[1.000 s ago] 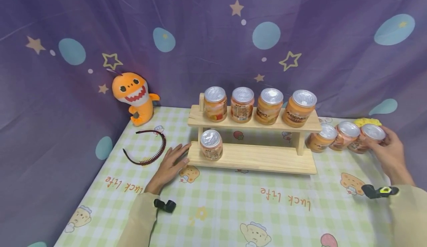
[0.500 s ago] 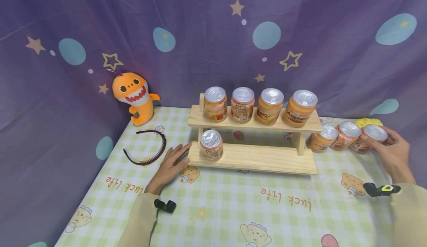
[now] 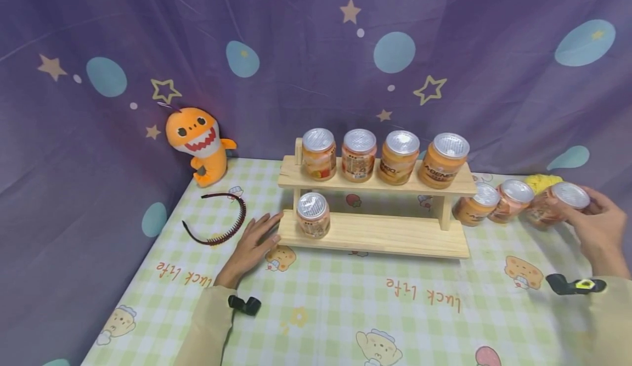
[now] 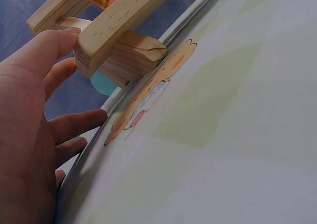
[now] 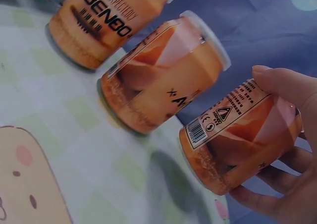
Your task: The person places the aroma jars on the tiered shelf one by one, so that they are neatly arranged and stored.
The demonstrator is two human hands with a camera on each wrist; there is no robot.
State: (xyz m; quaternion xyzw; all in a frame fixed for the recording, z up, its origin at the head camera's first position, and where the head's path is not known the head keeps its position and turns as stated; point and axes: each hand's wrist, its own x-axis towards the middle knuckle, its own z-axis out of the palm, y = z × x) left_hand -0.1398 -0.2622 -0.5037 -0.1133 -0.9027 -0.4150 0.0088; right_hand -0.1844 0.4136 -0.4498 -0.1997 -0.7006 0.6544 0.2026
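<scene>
My right hand grips an orange can with a silver lid, thumb on one side and fingers on the other. In the right wrist view this can looks slightly raised, its shadow falling on the cloth. Beside it stand two similar cans, the middle can and the can nearest the shelf. My left hand rests against the left end of the two-tier wooden shelf. There, in the left wrist view, the thumb touches the end of a board, with the other fingers spread.
Several orange cans line the upper tier. A single can stands at the lower tier's left end. A dark headband and an orange shark plush lie left. Something yellow sits behind the right cans. A purple curtain hangs behind.
My right hand has moved to the right with its can, opening a gap from the middle can and showing more of the yellow thing. My left hand and the shelf have stayed still.
</scene>
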